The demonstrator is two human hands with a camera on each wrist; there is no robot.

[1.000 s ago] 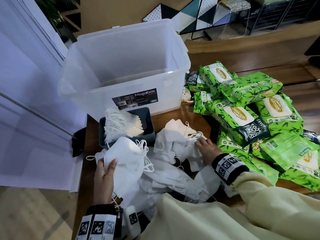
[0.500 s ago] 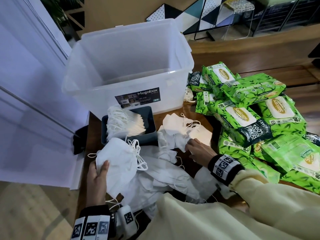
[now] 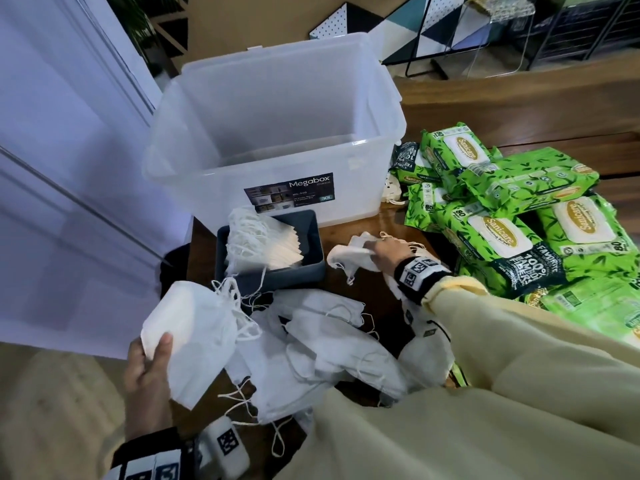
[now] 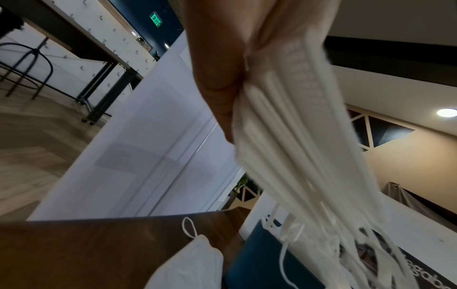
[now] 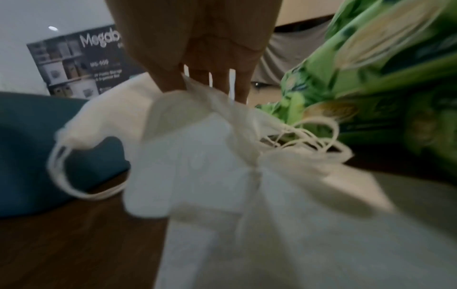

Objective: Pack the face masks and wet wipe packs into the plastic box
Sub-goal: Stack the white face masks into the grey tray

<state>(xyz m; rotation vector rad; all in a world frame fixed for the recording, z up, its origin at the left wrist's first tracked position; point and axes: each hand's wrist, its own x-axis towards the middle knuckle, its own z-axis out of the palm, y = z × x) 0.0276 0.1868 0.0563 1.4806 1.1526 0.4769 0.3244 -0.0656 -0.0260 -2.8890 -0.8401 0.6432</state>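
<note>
Left hand grips a mask stack beyond the table edge; right hand pinches masks beside the tray. I read "Megabox 30L" on the box, standing open behind. "Sanicare" packs crowd the right.

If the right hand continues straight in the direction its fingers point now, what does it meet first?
The right hand already grips a bunch of loose masks, and its fingers point left toward the dark tray. The tray's right wall would probably come first, though depth is unclear.
</note>
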